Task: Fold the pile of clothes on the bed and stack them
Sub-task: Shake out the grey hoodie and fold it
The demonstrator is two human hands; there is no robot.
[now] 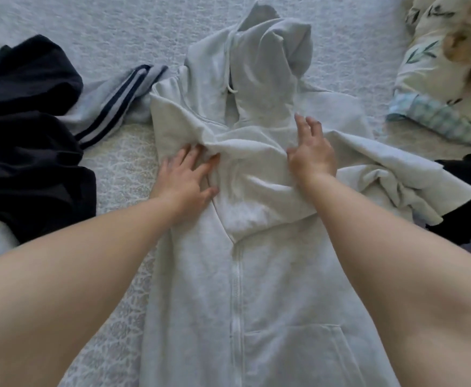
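One hoodie (270, 289), pale grey, zip-fronted, lay face up at the middle of the bed (89, 23); its long axis ran from the near edge away from the wearer, hood (273, 43) at the far end, hem out of view below. One drawstring (227, 65) hung down the left side of the neck opening. One pocket (298, 350) showed on the right front panel. One sleeve (382, 169) lay folded across the chest, trailing off to the right in a rumpled heap. Two hands, both on the chest of the garment: left hand (185, 177) lay flat with fingers straight and spread, pressing the fabric by the left shoulder; right hand (311, 152) rested on the folded sleeve, fingers extended and loosely splayed, gripping nothing. One dark garment (27, 129) lay bunched at the left. One grey striped piece (111, 104), with two navy bands, lay between it and the hoodie, touching the hoodie's shoulder. One black item (466, 196) sat at the right edge, touching the sleeve. One floral duvet (452, 60) lay heaped at the far right.
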